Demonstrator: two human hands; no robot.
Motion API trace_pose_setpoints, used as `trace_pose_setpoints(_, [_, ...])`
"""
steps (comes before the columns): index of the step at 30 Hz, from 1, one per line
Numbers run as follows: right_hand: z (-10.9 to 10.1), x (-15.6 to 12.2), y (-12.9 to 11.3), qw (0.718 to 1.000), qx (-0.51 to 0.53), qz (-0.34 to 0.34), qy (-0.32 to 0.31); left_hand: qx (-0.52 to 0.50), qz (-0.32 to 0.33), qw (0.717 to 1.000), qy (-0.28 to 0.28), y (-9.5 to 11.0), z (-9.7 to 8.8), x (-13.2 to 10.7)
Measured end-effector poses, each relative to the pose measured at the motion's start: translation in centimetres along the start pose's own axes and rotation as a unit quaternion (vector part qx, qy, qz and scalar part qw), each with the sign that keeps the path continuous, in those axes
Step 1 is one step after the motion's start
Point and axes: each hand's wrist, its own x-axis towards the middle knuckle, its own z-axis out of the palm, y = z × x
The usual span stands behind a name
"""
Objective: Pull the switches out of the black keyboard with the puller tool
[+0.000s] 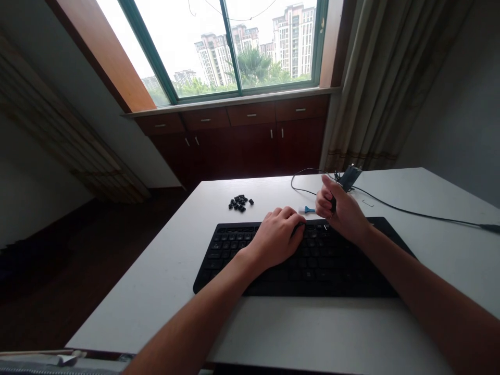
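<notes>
Head view shows a black keyboard (312, 263) lying flat on the white table (167, 302), squarely before the person, presumably so both hands reach it easily. The left hand (279, 234) rests across its keys, palm down, seemingly to steady it; whether those fingertips pinch anything I cannot tell. The right hand (341, 208) is clenched around a dark object (350, 178), too dim to identify, thumb uppermost, likely for a firm hold. Loose keycaps (239, 203) sit clustered beyond the keyboard, perhaps to prevent straying, and a blue-handled brush (308, 210) lies near both hands.
</notes>
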Motion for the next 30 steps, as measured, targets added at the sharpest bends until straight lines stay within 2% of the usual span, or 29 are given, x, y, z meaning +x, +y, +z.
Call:
trace_pose_setpoints(9, [0.30, -0.22, 0.41, 0.998, -0.040, -0.017, -0.033, -0.001, 0.002, 1.000, -0.006, -0.03, -0.04, -0.14])
trace_pose_setpoints(15, [0.02, -0.26, 0.67, 0.994, -0.104, -0.037, -0.017, -0.002, 0.003, 1.000, 0.001, -0.06, 0.06, -0.05])
trace_pose_setpoints(19, [0.23, -0.52, 0.86, 0.991, -0.120, -0.039, -0.046, 0.002, 0.004, 1.000, -0.001, -0.07, 0.01, -0.05])
trace_pose_setpoints(22, [0.20, -0.59, 0.89, 0.983, -0.171, -0.022, -0.060, 0.004, 0.004, 1.000, -0.004, -0.04, -0.03, -0.09])
trace_pose_setpoints(25, [-0.08, -0.45, 0.89, 0.976, -0.213, 0.004, -0.037, 0.004, 0.003, 1.000, -0.004, -0.03, 0.02, -0.07])
trace_pose_setpoints(30, [-0.26, -0.24, 0.86, 0.982, -0.190, 0.014, -0.007, 0.003, 0.007, 1.000, -0.002, -0.06, 0.07, 0.00])
